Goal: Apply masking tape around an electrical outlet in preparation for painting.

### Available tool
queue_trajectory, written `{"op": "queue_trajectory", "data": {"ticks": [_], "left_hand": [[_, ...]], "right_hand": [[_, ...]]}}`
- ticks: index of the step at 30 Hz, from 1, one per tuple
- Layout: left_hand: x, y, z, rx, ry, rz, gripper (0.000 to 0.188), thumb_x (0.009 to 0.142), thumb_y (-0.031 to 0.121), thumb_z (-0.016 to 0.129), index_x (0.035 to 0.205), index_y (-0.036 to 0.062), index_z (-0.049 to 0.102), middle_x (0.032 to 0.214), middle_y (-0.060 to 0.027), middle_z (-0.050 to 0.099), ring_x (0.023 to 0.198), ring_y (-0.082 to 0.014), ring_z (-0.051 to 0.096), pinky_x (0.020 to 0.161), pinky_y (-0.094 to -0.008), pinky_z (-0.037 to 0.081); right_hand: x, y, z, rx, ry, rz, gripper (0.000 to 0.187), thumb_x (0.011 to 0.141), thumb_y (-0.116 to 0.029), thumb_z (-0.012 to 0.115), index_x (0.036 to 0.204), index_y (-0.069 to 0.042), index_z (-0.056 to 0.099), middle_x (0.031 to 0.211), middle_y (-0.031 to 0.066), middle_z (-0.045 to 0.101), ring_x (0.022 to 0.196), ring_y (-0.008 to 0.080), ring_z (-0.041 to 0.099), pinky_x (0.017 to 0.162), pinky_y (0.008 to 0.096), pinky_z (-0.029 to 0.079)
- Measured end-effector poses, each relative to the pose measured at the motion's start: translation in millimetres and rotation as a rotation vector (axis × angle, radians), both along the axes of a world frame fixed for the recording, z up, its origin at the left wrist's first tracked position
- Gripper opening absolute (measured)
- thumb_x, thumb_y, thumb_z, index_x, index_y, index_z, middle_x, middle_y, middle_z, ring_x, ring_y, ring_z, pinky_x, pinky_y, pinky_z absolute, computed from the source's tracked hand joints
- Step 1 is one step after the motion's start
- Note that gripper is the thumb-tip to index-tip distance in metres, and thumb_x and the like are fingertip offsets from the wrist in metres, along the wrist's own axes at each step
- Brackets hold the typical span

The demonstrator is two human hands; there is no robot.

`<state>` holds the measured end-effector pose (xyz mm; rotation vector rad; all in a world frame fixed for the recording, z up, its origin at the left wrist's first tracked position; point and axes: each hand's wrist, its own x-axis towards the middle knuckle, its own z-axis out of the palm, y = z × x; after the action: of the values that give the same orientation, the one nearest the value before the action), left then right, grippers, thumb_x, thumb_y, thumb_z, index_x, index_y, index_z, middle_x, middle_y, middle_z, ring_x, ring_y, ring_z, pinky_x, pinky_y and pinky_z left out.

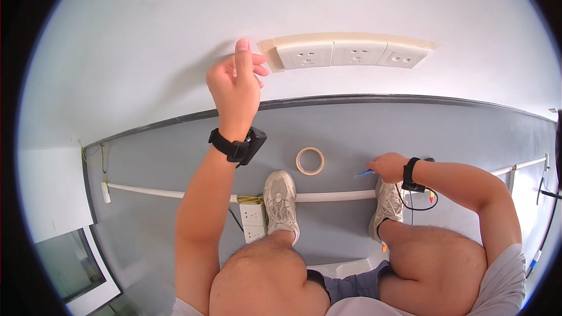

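At the wall, my left hand (236,79) is raised with the thumb up and the fingers loosely bent and apart, holding nothing visible. Its fingertips are beside the left strip of masking tape (271,57); whether they touch it I cannot tell. That tape borders the left side and top of a row of three white wall sockets (359,54). Low by my right shoe, my right hand (389,167) is closed around a slim blue tool (364,173), its pointed end toward the left; its exact kind is unclear. A roll of masking tape (298,161) lies on the grey floor between the hands.
A white conduit (333,196) crosses the floor behind my shoes (281,199). Beside the left shoe is a white floor socket box (253,215) with yellow-green wire. A dark skirting strip (363,100) runs along the wall's foot. A black cable (436,202) loops near my right wrist.
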<state>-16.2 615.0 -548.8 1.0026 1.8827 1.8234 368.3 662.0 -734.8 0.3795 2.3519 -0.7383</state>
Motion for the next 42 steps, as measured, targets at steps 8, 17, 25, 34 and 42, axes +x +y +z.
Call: {"op": "queue_trajectory", "data": {"ticks": [8,17,25,34,42], "left_hand": [[-4.4,2.5,2.2,-0.199,0.505,-0.062,0.058,0.108,0.042,0.068,0.073,-0.0047,0.072,0.062,-0.0066,0.067,0.053,-0.0124,0.058,0.052,-0.0282,0.044],[-6.5,-50.6,-59.1,-0.051,0.384,-0.089,0.043,0.108,0.025,0.065,0.076,-0.0023,0.072,0.062,-0.007,0.067,0.054,-0.0124,0.059,0.055,-0.0274,0.044],[32.6,-115.6,-179.7,-0.717,0.749,-0.662,0.027,0.097,0.034,0.076,0.1,0.0072,0.075,0.097,-0.0091,0.073,0.09,-0.0294,0.07,0.079,-0.0432,0.055],[84.8,-133.9,-237.5,-0.718,1.171,-0.953,0.027,0.089,0.036,0.082,0.094,0.011,0.074,0.097,-0.0051,0.071,0.104,-0.0258,0.067,0.093,-0.0415,0.049],[84.8,-130.5,-199.8,-0.684,0.968,-0.911,0.014,0.093,0.022,0.077,0.091,0.0096,0.071,0.091,-0.0066,0.07,0.095,-0.0277,0.068,0.088,-0.0453,0.049]], "right_hand": [[1.5,1.8,0.1,-0.002,-0.004,-0.016,0.025,0.095,-0.01,0.067,0.119,-0.009,0.069,0.107,0.0177,0.076,0.103,0.042,0.073,0.086,0.0527,0.058],[-1.1,1.5,-2.3,0.01,-0.008,0.025,0.028,0.093,-0.01,0.068,0.121,-0.009,0.07,0.11,0.0171,0.075,0.107,0.041,0.072,0.088,0.053,0.058],[1.1,10.7,-7.7,-0.004,0.038,-0.043,0.026,0.091,-0.007,0.069,0.117,-0.009,0.069,0.109,0.0181,0.073,0.106,0.0418,0.071,0.087,0.0528,0.058],[-13.8,2.3,-15.9,0.061,0.083,-0.065,0.023,0.09,-0.005,0.07,0.113,-0.009,0.07,0.114,0.0174,0.07,0.106,0.0418,0.071,0.087,0.0518,0.059],[-20.4,-12.7,-11.4,0.001,0.036,0.021,0.02,0.093,-0.011,0.072,0.112,-0.008,0.071,0.116,0.0156,0.072,0.107,0.0404,0.072,0.087,0.052,0.059]]}}
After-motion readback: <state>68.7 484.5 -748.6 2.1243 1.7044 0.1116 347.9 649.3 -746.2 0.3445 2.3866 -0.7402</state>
